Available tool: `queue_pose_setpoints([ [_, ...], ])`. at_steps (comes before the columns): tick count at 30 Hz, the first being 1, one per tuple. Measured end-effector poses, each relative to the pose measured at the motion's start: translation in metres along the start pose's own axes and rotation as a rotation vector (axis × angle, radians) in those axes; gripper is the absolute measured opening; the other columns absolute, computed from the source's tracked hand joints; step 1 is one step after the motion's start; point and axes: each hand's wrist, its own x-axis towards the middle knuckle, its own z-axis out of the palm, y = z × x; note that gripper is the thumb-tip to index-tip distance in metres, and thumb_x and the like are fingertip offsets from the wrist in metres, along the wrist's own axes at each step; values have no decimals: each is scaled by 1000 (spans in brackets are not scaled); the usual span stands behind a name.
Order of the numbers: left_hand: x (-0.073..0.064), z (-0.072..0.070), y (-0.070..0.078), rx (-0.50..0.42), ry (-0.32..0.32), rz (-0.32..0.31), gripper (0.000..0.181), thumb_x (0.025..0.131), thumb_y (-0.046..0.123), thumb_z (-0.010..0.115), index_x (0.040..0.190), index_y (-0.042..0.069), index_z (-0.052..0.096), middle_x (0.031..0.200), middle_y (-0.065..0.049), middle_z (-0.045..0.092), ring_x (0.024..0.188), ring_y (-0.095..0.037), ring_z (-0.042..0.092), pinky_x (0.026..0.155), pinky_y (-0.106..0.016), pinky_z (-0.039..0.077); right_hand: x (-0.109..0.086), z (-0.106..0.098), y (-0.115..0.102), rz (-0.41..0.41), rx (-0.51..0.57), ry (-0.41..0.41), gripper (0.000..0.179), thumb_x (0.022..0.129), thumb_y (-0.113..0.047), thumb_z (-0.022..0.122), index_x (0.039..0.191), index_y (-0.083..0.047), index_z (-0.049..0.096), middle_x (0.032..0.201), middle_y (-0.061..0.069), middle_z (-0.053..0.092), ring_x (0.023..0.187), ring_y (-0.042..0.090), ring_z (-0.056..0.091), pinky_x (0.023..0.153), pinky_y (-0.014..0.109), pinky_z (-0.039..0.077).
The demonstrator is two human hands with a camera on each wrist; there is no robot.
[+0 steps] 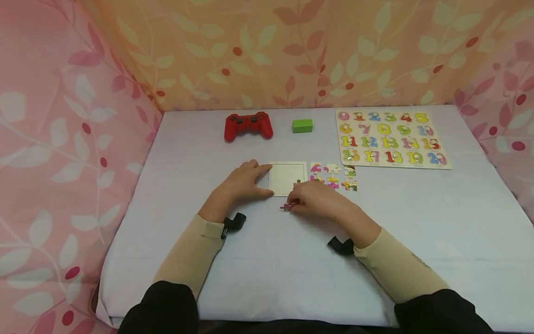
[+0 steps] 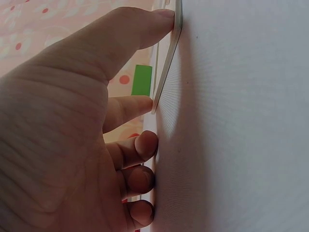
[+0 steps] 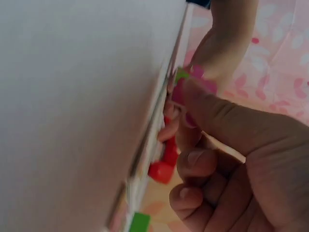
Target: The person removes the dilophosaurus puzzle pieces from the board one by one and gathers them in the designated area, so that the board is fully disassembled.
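My left hand (image 1: 243, 184) lies at the left side of a small cream square puzzle tray (image 1: 285, 177), thumb and index finger extended to touch its two left corners. In the left wrist view the other fingertips (image 2: 147, 143) rest near the white cloth. My right hand (image 1: 323, 198) pinches a pink jigsaw piece (image 3: 178, 93) with a green corner between thumb and fingers, just in front of the tray's near edge. At the tray's right side a small piece (image 1: 298, 182) shows, partly hidden by the right hand. Several loose jigsaw pieces (image 1: 332, 170) lie right of the tray.
A number puzzle board (image 1: 392, 139) lies at the back right, its near left corner close to the loose pieces. A red game controller (image 1: 248, 125) and a green block (image 1: 302, 125) stand at the back. Patterned curtains (image 1: 267, 51) enclose the white-covered table (image 1: 250, 278).
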Motion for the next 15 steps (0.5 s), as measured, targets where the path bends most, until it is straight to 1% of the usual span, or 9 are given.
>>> queue_pose_setpoints([
  [4,1,1,0,10,-4,0,86,84,56,77,158,26,44,118,-1,50,109,-18,46,91,-38,46,-19,-14,5,-25,30,77,13,93,-16,78,105,-18,82,96,-11,69,87,9,62,82,34,52],
  [5,1,1,0,12,-3,2,86,84,56,77,158,26,44,118,-1,50,109,-18,46,91,-39,46,-24,-19,8,-23,38,95,14,93,-15,78,106,-17,82,97,-10,69,88,10,62,82,35,52],
  [7,0,1,0,8,-4,2,86,84,56,76,158,26,43,118,-1,50,109,-18,46,92,-39,46,-35,-27,13,13,63,130,15,93,-13,77,107,-15,81,97,-9,70,87,12,61,81,36,51],
  [9,0,1,0,4,-1,0,87,84,56,77,158,26,43,118,0,50,110,-18,46,93,-39,46,-44,-33,21,84,105,163,15,92,-12,78,106,-14,79,94,-7,70,86,15,60,79,37,50],
  [11,-2,0,1,-5,-1,-1,87,84,56,77,158,26,43,119,0,50,110,-18,46,93,-39,46,-53,-39,28,166,140,189,11,91,-12,79,102,-14,77,92,-4,69,83,18,59,75,37,48],
  [15,-3,-1,2,-16,0,-3,87,84,56,77,158,26,43,119,-1,50,111,-18,45,94,-39,46,-68,-47,43,303,180,213,10,91,-18,80,95,-15,72,90,0,67,81,23,55,71,38,44],
])
